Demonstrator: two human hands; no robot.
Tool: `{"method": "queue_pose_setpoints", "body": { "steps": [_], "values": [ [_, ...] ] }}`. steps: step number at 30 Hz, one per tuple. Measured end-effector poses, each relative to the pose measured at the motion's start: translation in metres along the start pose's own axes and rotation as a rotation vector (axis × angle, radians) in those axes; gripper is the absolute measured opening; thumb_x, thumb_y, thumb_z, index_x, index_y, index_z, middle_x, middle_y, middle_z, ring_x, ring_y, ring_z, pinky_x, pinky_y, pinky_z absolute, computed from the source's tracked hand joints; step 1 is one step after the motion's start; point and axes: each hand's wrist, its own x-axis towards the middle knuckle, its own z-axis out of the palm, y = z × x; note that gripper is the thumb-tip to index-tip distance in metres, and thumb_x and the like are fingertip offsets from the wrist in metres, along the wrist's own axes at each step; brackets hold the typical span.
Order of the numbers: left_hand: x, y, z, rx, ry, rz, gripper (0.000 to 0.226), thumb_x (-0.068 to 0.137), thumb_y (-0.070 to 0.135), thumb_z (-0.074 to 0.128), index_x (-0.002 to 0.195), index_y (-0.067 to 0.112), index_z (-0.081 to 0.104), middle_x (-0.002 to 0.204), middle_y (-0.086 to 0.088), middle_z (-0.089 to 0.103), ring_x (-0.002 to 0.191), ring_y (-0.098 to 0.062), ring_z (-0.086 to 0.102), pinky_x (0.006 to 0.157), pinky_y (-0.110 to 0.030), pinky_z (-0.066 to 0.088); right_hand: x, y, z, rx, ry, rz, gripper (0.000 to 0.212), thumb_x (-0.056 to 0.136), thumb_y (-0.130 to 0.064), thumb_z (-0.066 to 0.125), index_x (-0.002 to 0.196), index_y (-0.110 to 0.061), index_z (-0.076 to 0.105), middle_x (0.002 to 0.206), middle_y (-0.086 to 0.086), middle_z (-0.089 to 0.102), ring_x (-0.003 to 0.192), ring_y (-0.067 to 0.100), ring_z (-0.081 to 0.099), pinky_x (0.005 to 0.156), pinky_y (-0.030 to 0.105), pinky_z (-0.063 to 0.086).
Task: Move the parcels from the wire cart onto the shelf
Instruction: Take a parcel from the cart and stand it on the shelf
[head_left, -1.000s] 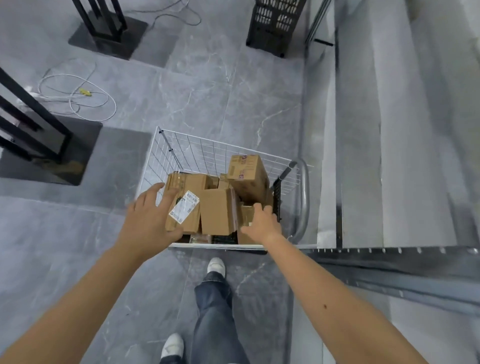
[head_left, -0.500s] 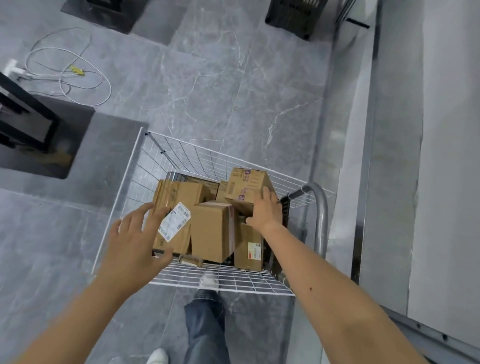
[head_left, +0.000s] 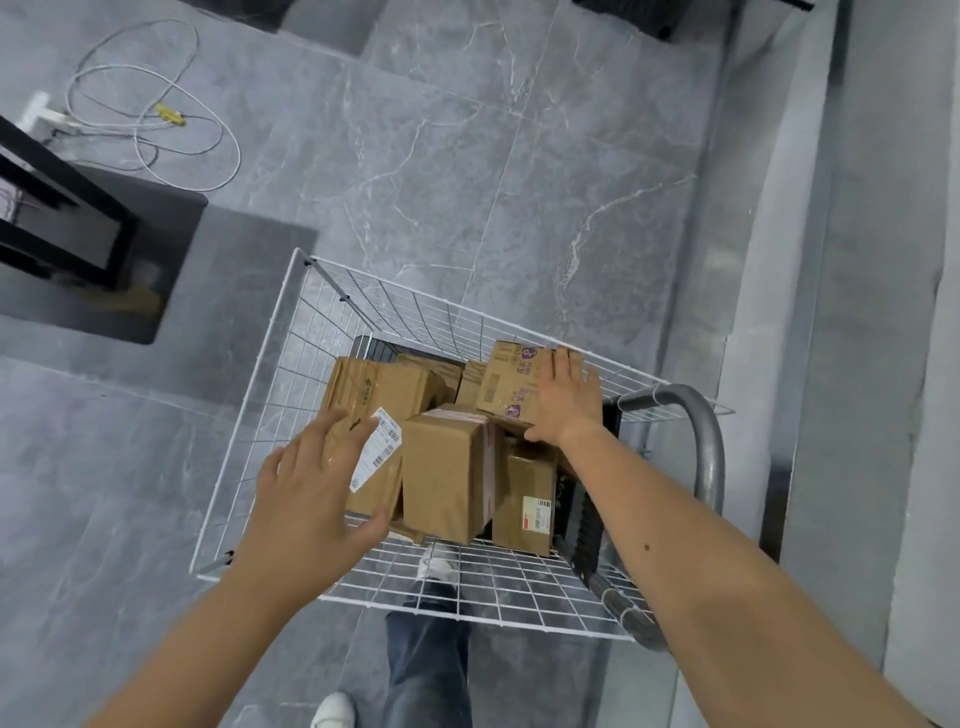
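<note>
A loose white cable (head_left: 150, 119) lies on the grey floor at far left; the white wire cart (head_left: 248, 415) stands mid-frame, holding several brown cardboard parcels; the left hand (head_left: 317, 493) hovers with fingers spread, gripping nothing, over the flat parcel with the white barcode label (head_left: 374, 389); a taped plain parcel (head_left: 447, 478) stands just beside it; the right hand (head_left: 566, 402) lies flat, fingers straight, atop the purple-printed parcel (head_left: 506, 384), near the cart's curved grey handle (head_left: 707, 457).

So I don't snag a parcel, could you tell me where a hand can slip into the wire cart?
Free: the dark gap between the far wire wall and the rear boxes; a narrow slot between the small labelled box and the black side panel. Crowded: the middle, where boxes touch.
</note>
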Motion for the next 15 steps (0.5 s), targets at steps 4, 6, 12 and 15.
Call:
{"method": "queue_pose_setpoints", "body": {
  "steps": [4, 6, 12, 15],
  "values": [
    [0.002, 0.006, 0.003, -0.027, -0.067, -0.001, 0.078, 0.067, 0.056, 0.049, 0.137, 0.026, 0.036, 0.145, -0.005, 0.031, 0.125, -0.030, 0.043, 0.103, -0.052, 0.033, -0.015, -0.007, 0.007, -0.079, 0.008, -0.047, 0.131, 0.062, -0.052, 0.080, 0.150, -0.003, -0.004, 0.154, 0.018, 0.010, 0.143, 0.034, 0.013, 0.117, 0.048, 0.020],
    [-0.002, 0.014, -0.001, -0.042, -0.113, 0.001, 0.085, 0.065, 0.065, 0.038, 0.141, 0.027, 0.031, 0.148, -0.004, 0.025, 0.131, -0.026, 0.036, 0.107, -0.048, 0.028, -0.030, -0.010, 0.012, -0.063, 0.037, -0.057, 0.130, 0.061, -0.054, 0.080, 0.150, -0.003, -0.002, 0.151, 0.017, 0.013, 0.140, 0.034, 0.016, 0.115, 0.048, 0.024],
    [-0.011, 0.036, -0.017, -0.125, -0.203, 0.011, 0.088, 0.065, 0.065, 0.031, 0.144, 0.027, 0.025, 0.146, 0.003, 0.028, 0.126, -0.019, 0.041, 0.105, -0.039, 0.035, -0.084, -0.002, 0.004, 0.184, 0.095, -0.022, 0.127, 0.061, -0.050, 0.079, 0.150, -0.006, 0.000, 0.151, 0.015, 0.012, 0.142, 0.033, 0.008, 0.116, 0.050, 0.022],
    [-0.011, 0.047, -0.031, -0.436, -0.280, -0.157, 0.065, 0.084, 0.043, 0.053, 0.141, 0.020, 0.032, 0.126, 0.001, 0.048, 0.100, -0.011, 0.054, 0.084, -0.028, 0.048, -0.116, 0.001, -0.011, 0.293, 0.139, -0.048, 0.130, 0.059, -0.050, 0.080, 0.151, -0.008, -0.003, 0.151, 0.012, 0.011, 0.141, 0.031, 0.004, 0.118, 0.049, 0.018]
  ]
}}
